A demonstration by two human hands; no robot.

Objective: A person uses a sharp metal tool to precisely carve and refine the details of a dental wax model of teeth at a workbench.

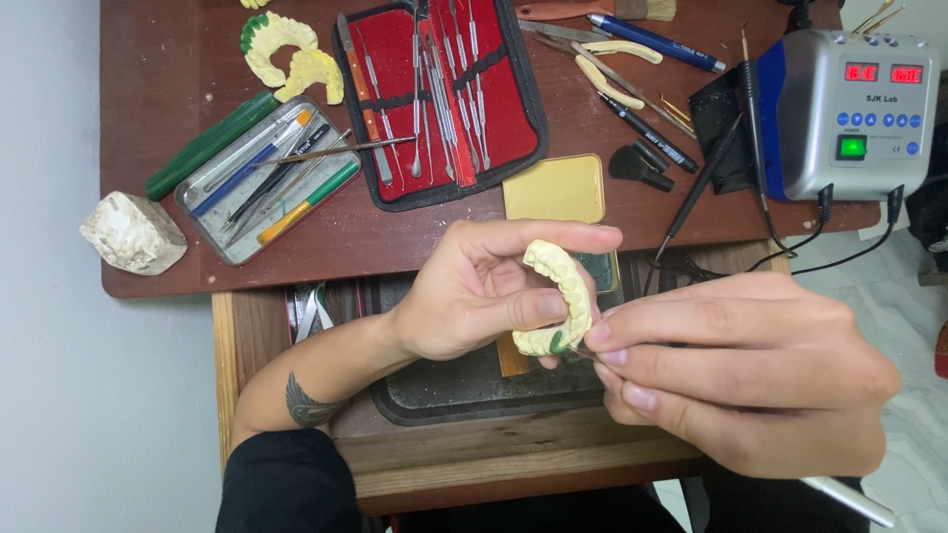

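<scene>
A pale yellow horseshoe-shaped plaster dental cast (561, 296) is held at the centre of the view, above an open wooden drawer (474, 444) with a dark tray (464, 395) in it. The left hand (474, 296) is curled around the cast, the thumb pressed on its inner side and the fingers arched over the top, so it is closed upon it. At about four o'clock from the cast, the right hand (741, 375) is pinched shut on a thin metal carving instrument (849, 498), whose tip is hidden by the fingertips where a small green wax patch (559, 342) sits on the cast's lower end. The step in hand appears to be wax being shaped on a tooth; steady, light strokes and a firm left-hand grip seem called for. At twelve o'clock lies a red instrument case (444, 99), and at two o'clock a grey electric wax heater unit (849, 109).
</scene>
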